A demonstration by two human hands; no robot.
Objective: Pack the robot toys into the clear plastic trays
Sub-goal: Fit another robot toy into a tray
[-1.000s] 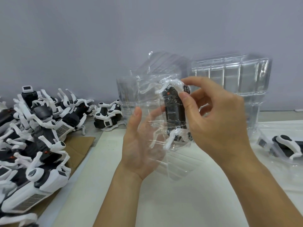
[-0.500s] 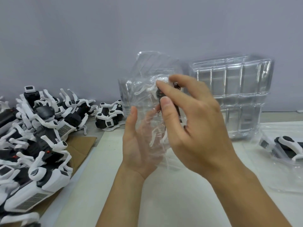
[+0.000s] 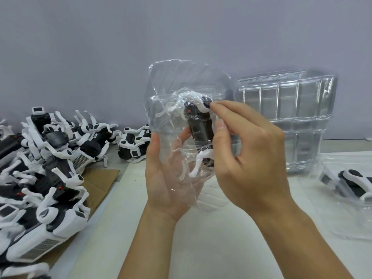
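A heap of toys [image 3: 46, 164], too tangled to count, lies far left. The left hand [image 3: 167, 178], fingers straight, cradles one clear tray [image 3: 181, 87] holding one toy [image 3: 199, 129]. The right hand [image 3: 247, 158] pinches that toy's leg. Stacked trays [image 3: 285, 109] stand behind; one packed toy [image 3: 352, 182] lies far right.

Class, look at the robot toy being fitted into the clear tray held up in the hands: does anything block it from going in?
Nothing visible does. The left hand backs the clear tray, and the right hand pinches the robot toy already lying in its hollow.
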